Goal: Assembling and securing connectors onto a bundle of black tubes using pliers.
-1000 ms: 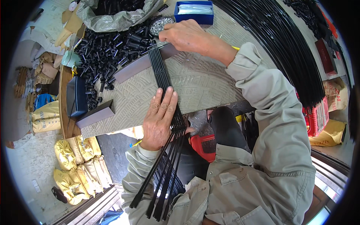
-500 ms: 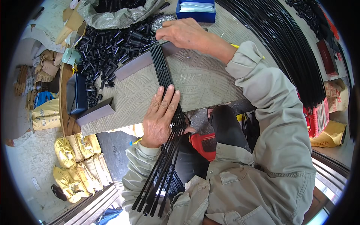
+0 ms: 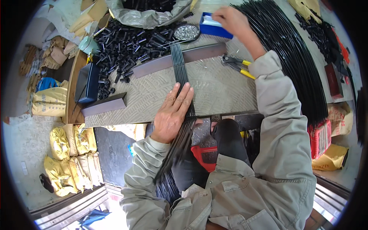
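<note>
My left hand lies with its fingers stretched over a flat row of thin black rods, holding them near the table's front edge. Its thumb is mostly hidden under them. The rods' far ends rest across a long metal bar, and their near ends hang blurred over my lap. My right hand has its fingers drawn together above a blue box of thin white strips. Whatever is between those fingertips is too small to make out. Close to the rods' far ends stands a round dish of small shiny metal pieces.
Yellow-handled cutters lie right of the bar. Loose black tubular parts are heaped at left, below a grey sack. A big bundle of long black rods curves along the right. A short metal angle piece lies front left.
My right hand has left the rods' far ends and moved right, over the blue box. My left hand stays on the rods, whose hanging ends have swung. The whole view has shifted.
</note>
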Demonstrator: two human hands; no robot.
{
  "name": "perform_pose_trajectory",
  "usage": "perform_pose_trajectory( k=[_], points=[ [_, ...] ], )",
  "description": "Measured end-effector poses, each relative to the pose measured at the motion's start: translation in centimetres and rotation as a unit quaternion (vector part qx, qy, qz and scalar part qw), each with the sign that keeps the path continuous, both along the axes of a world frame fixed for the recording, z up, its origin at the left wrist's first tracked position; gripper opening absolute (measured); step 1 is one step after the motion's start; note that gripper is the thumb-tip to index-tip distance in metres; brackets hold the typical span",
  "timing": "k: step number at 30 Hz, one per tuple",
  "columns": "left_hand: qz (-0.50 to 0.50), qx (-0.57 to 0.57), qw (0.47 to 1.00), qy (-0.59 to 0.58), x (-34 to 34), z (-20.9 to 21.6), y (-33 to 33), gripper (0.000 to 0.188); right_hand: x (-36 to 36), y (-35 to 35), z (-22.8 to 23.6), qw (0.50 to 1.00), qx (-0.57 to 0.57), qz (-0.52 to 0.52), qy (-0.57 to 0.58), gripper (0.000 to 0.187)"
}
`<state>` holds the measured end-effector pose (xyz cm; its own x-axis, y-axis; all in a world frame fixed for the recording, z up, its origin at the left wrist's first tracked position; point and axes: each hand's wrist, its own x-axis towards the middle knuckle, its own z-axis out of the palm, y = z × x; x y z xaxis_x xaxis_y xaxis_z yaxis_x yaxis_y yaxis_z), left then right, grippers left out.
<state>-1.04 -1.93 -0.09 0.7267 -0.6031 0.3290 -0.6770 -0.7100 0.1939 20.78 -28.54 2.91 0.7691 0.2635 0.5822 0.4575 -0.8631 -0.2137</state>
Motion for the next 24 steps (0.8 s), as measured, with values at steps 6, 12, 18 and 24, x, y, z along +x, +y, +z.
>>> perform_pose_trajectory(
  k=[6,12,18,24],
  points=[
    [0.014,-0.003,1.0,-0.005,-0.3,-0.1,0.1,0.075,2.5,-2.0,1.4,0.977,-0.143,0.047,0.152,0.009],
    [0.007,0.019,0.998,-0.052,0.4,-1.1,0.3,0.072,1.1,-1.8,1.0,0.996,-0.079,0.017,0.025,0.008],
    [0.021,0.016,0.997,-0.067,-0.1,-1.1,0.8,0.071,-5.9,5.6,-1.3,0.977,0.114,0.077,0.162,0.007],
    [0.006,-0.017,0.999,-0.048,-0.3,-1.1,0.7,0.079,-5.7,6.6,-3.1,0.964,0.192,0.083,0.165,0.007]
  ],
)
